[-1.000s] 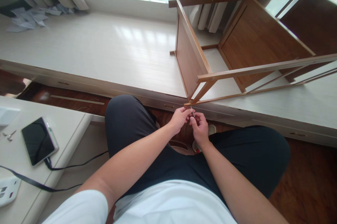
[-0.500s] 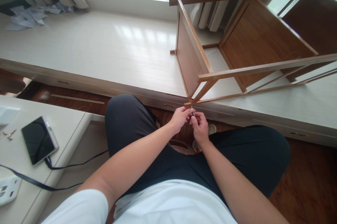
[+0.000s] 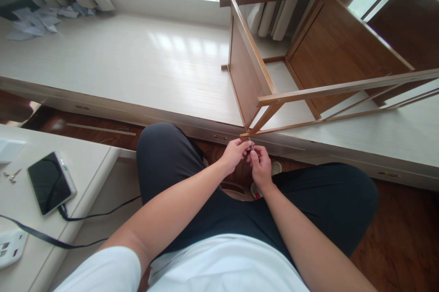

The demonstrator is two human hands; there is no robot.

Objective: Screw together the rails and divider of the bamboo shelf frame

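Note:
My left hand (image 3: pixel 237 154) and my right hand (image 3: pixel 261 164) are close together at the near lower corner of a brown wooden shelf frame (image 3: pixel 302 94), which lies on its side. Between their fingertips is a thin metal rod (image 3: pixel 251 144), like a hex key, running up to the underside of that corner. Both hands are closed in a pinch on it. Its ends are hidden by the fingers and the wood, so I cannot tell its exact shape.
The shelf rests on a pale window ledge (image 3: pixel 137 63) with drawers below. A white table (image 3: pixel 99 159) on the left bears a phone (image 3: pixel 50 184) with a cable, several screws (image 3: pixel 13 175) and a power strip (image 3: pixel 12 247). Crumpled paper (image 3: pixel 34 22) lies by the curtain.
The fingers of my right hand have shifted very slightly on the thin rod. The shelf and everything else stay in place.

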